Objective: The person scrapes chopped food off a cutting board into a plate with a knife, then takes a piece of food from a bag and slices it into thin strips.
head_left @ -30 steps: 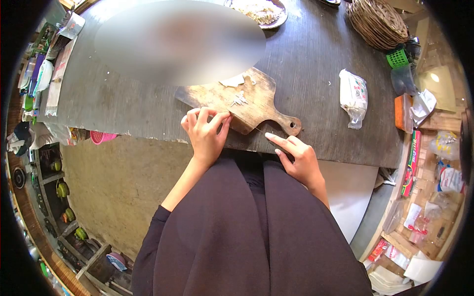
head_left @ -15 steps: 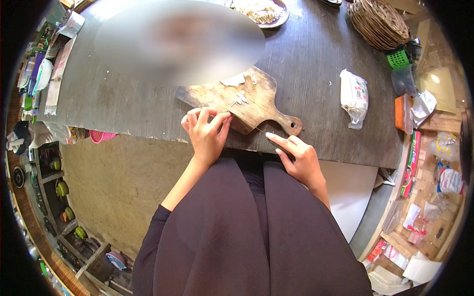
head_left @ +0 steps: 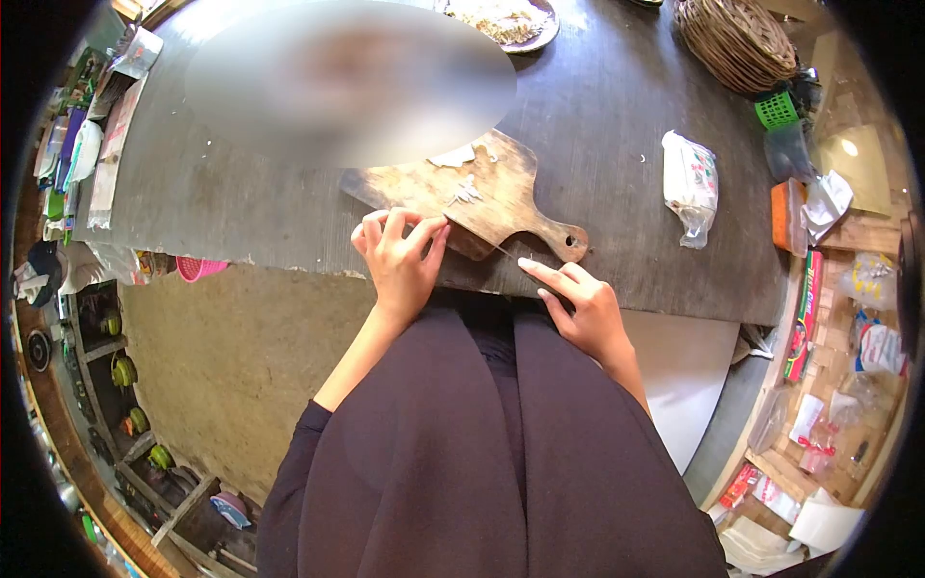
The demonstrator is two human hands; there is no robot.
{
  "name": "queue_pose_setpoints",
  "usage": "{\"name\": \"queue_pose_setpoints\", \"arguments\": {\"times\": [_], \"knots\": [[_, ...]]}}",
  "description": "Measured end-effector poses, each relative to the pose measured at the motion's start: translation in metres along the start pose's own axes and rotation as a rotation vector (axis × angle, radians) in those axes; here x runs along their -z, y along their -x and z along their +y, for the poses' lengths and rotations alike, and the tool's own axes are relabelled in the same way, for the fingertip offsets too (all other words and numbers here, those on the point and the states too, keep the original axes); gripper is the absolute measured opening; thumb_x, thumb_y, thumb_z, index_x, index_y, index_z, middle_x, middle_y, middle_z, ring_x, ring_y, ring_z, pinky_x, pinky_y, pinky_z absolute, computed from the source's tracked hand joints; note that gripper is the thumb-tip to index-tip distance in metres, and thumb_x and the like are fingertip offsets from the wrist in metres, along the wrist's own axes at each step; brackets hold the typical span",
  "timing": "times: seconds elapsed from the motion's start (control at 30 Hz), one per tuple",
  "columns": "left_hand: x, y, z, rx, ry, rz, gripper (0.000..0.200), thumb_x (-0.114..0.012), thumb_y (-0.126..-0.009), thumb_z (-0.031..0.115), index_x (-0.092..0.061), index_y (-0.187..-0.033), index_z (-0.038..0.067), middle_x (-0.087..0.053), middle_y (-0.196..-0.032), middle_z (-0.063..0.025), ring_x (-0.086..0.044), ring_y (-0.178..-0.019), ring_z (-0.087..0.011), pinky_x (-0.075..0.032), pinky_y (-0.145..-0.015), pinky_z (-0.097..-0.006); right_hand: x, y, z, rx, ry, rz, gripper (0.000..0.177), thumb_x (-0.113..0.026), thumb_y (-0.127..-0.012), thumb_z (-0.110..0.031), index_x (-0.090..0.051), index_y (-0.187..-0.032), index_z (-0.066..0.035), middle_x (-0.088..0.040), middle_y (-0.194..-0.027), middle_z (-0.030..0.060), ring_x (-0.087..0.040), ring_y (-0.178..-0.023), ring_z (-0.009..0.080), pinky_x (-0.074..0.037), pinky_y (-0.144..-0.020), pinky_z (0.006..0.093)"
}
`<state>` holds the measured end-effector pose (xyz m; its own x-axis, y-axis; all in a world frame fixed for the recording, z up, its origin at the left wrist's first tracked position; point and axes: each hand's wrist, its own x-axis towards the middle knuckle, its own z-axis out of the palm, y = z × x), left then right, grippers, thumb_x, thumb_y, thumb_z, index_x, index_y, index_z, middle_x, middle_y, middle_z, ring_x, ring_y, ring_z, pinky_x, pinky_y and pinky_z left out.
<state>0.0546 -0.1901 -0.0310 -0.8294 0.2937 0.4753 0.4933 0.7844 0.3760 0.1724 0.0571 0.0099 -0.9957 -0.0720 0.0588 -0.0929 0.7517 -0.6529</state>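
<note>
A worn wooden cutting board [head_left: 515, 202] lies near the table's front edge, its handle pointing right. Small white strips [head_left: 466, 190] sit in a little heap on it, with a larger pale piece [head_left: 453, 156] behind them. My right hand [head_left: 588, 310] is closed around a thin knife [head_left: 507, 252], index finger stretched along it; the blade runs left by the board's near edge. At that edge, my left hand [head_left: 397, 258] has its thumb and index finger brought together close to the blade's far end. Whatever it pinches is too small to make out.
On the dark table [head_left: 607, 106] are a white plastic packet [head_left: 691, 183] at right and a dish of pale shreds [head_left: 501, 21] at the back. Stacked wicker baskets [head_left: 737, 43] stand back right. A blurred patch covers the back left. Cluttered shelves flank both sides.
Both hands and the knife keep nearly the same pose. The view has shifted very slightly; the strips on the board look unchanged.
</note>
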Motion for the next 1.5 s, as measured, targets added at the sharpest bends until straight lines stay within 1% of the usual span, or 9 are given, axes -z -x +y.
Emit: {"name": "queue_pose_setpoints", "arguments": {"times": [0.3,0.37,0.4,0.47,1.1,1.17,1.3,1.37,1.5], "knots": [[0.002,0.0,0.001,0.008,-0.008,-0.016,0.017,-0.084,-0.085,0.025,-0.081,-0.101,0.028,-0.063,-0.098,0.0043,-0.053,-0.106,-0.0236,-0.034,-0.097,-0.043,0.008,-0.011,-0.004,-0.017,-0.007,0.099,0.052,-0.069,-0.092,-0.01,-0.068,-0.141,-0.029,-0.064,-0.087,0.0078,-0.064,-0.068,0.0268,-0.055,-0.064,0.0383],[0.003,0.0,0.001,0.013,0.002,-0.012,0.017,-0.084,-0.085,0.025,-0.081,-0.102,0.028,-0.063,-0.097,0.0043,-0.053,-0.106,-0.0235,-0.033,-0.097,-0.0428,0.013,-0.009,-0.008,-0.034,-0.044,0.029,0.052,-0.071,-0.089,-0.003,-0.07,-0.138,-0.021,-0.068,-0.091,0.0115,-0.063,-0.074,0.0288,-0.055,-0.071,0.0382],[0.003,0.001,0.001,0.016,0.012,-0.008,0.018,-0.084,-0.085,0.025,-0.081,-0.102,0.027,-0.063,-0.097,0.0043,-0.053,-0.106,-0.0233,-0.033,-0.097,-0.0427,0.012,-0.008,-0.007,-0.034,-0.045,0.027,0.052,-0.071,-0.089,-0.003,-0.07,-0.138,-0.021,-0.068,-0.091,0.0115,-0.063,-0.074,0.0288,-0.055,-0.071,0.0382],[0.003,0.005,-0.001,0.001,0.013,0.004,0.018,-0.084,-0.085,0.024,-0.081,-0.102,0.027,-0.063,-0.097,0.0043,-0.053,-0.106,-0.023,-0.033,-0.097,-0.0425,0.009,-0.006,-0.005,0.001,-0.01,0.016,0.054,-0.07,-0.091,-0.009,-0.068,-0.141,-0.029,-0.063,-0.085,0.0079,-0.063,-0.066,0.0265,-0.054,-0.064,0.0385],[0.002,0.008,0.0,-0.015,-0.001,0.017,0.019,-0.083,-0.086,0.024,-0.08,-0.104,0.028,-0.061,-0.097,0.004,-0.052,-0.104,-0.0221,-0.032,-0.096,-0.0421,0.007,0.0,-0.01,-0.016,-0.015,-0.03,0.056,-0.071,-0.092,-0.011,-0.065,-0.144,-0.03,-0.059,-0.082,0.0089,-0.061,-0.065,0.0274,-0.054,-0.063,0.0393],[0.002,0.008,0.0,-0.014,-0.003,0.013,0.02,-0.083,-0.085,0.023,-0.08,-0.105,0.027,-0.061,-0.096,0.0038,-0.053,-0.104,-0.0224,-0.033,-0.096,-0.0422,0.001,0.003,-0.01,-0.047,-0.046,0.032,0.057,-0.071,-0.093,-0.011,-0.064,-0.146,-0.031,-0.059,-0.082,0.0093,-0.061,-0.064,0.0282,-0.054,-0.062,0.0401],[0.003,0.008,-0.001,-0.011,-0.006,0.001,0.021,-0.083,-0.085,0.022,-0.081,-0.106,0.026,-0.062,-0.096,0.0034,-0.053,-0.104,-0.0229,-0.034,-0.096,-0.0425,-0.006,0.011,-0.012,-0.034,-0.06,0.012,0.057,-0.071,-0.094,-0.012,-0.062,-0.147,-0.031,-0.058,-0.081,0.0094,-0.061,-0.063,0.0287,-0.054,-0.062,0.0406],[0.003,0.008,-0.001,-0.011,-0.004,-0.005,0.021,-0.083,-0.085,0.022,-0.081,-0.105,0.025,-0.062,-0.096,0.0031,-0.053,-0.104,-0.0231,-0.034,-0.096,-0.0425,-0.01,0.013,-0.017,-0.074,-0.071,-0.019,0.058,-0.071,-0.09,-0.002,-0.065,-0.144,-0.021,-0.064,-0.088,0.0123,-0.061,-0.069,0.029,-0.054,-0.068,0.0382],[0.004,0.007,0.0,-0.013,-0.002,-0.008,0.021,-0.083,-0.084,0.021,-0.08,-0.105,0.024,-0.063,-0.096,0.0024,-0.054,-0.104,-0.0237,-0.034,-0.096,-0.0425,-0.014,0.016,-0.022,-0.099,-0.059,0.016,0.057,-0.072,-0.091,-0.003,-0.065,-0.144,-0.025,-0.061,-0.085,0.0111,-0.06,-0.067,0.0282,-0.054,-0.066,0.0383]]}}
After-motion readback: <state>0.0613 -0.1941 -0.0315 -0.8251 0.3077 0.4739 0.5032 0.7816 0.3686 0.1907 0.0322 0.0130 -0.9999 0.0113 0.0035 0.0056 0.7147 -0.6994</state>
